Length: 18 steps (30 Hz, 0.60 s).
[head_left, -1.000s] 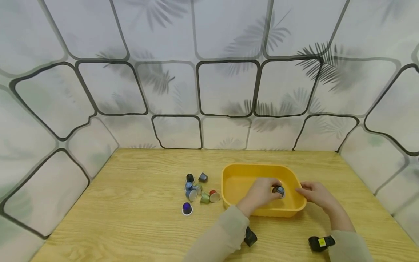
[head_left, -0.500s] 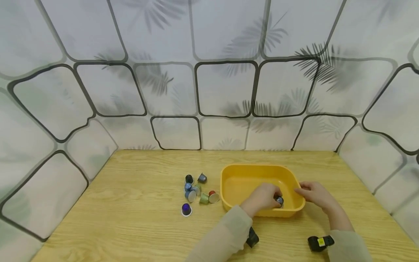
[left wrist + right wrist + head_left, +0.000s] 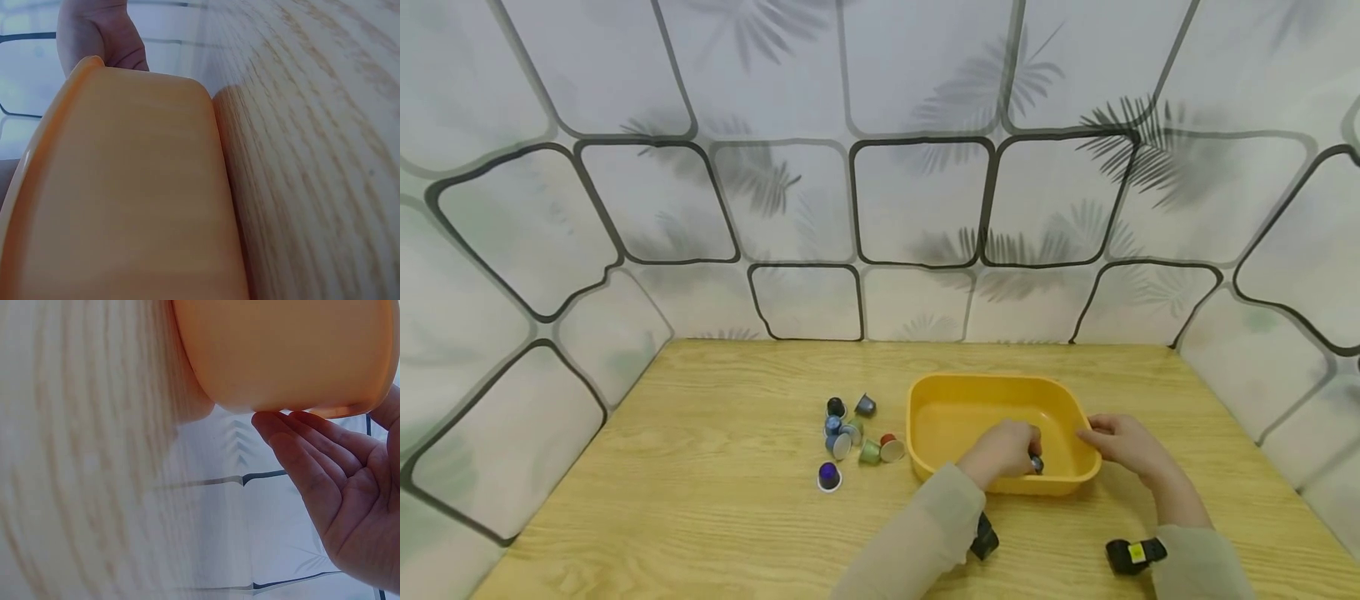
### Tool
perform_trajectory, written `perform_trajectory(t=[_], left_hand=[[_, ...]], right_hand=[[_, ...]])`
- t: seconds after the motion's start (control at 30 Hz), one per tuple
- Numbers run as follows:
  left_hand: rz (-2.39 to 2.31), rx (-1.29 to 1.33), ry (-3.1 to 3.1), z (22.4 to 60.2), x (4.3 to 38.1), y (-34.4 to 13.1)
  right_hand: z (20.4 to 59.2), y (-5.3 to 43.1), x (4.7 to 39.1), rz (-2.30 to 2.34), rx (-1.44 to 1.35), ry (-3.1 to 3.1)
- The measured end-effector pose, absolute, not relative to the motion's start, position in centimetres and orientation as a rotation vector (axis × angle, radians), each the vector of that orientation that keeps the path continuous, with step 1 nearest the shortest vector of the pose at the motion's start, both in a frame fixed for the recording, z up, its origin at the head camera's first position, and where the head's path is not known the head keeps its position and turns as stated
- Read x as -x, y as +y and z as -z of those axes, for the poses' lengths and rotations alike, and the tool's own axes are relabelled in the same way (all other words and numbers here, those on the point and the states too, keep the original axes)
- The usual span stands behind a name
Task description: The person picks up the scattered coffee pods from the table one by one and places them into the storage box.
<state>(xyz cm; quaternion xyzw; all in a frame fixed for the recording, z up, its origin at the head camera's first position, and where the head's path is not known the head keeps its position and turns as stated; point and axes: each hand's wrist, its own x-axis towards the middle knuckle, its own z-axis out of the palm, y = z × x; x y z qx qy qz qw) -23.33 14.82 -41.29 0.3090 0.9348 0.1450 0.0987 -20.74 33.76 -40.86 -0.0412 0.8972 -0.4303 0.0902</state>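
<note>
My left hand (image 3: 1003, 450) reaches down inside the yellow plastic tray (image 3: 955, 417), near its front wall. Its fingertips pinch a dark bluish coffee capsule (image 3: 1037, 464), mostly hidden behind the fingers. At the tray's right end my right hand (image 3: 1122, 442) grips the rim, thumb over the edge. In the right wrist view, that hand's fingers (image 3: 312, 469) lie against the outer wall of the tray (image 3: 287, 356). The left wrist view is filled by the tray's front wall (image 3: 131, 187), with the right hand (image 3: 103, 37) at its far end.
Left of the tray several coffee capsules lie loosely grouped on the wooden table (image 3: 700, 500): a black one (image 3: 835, 407), a grey one (image 3: 866, 406), a green one (image 3: 869, 452) and a red one (image 3: 891, 448) among them. A purple capsule (image 3: 829, 476) stands nearer the front.
My left hand has lowered into the tray and turned slightly, so its fingers cover more of what they pinch. The right hand stays at the rim.
</note>
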Motion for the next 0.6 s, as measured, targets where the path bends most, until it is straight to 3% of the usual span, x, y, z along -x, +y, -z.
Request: perform_trajectory(t=[0.6], left_hand=[[-0.494, -0.976, 2.747, 41.0, 23.42, 13.94]], right_hand=[[40.88, 33.77, 20.77, 1.313, 0.153, 2.67]])
